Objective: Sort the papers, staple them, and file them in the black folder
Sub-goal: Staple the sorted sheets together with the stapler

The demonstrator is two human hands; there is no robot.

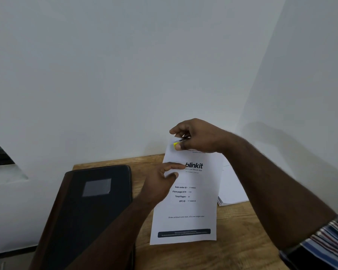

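A: Status?

B: I'm clamping a small yellow stapler [179, 142] in my right hand [198, 136], fingers curled round it, at the top left corner of the blinkit cover sheet [185, 209]. My left hand [160, 184] is pinching the sheet's left edge between thumb and fingers, keeping that end raised off the desk.

A: Risks?

B: I'm judging the stack could fan out if my left pinch slackens, so the staple would miss the back pages. Can't tell how many sheets are under the cover.

A: Folder?

B: The black folder [94, 207] is lying closed just left of the sheet. The remaining papers [230, 186] are sitting behind it on the right.

A: Surroundings?

B: I'm working on a wooden desk [238, 230] pushed into a plain white wall [144, 65] corner.
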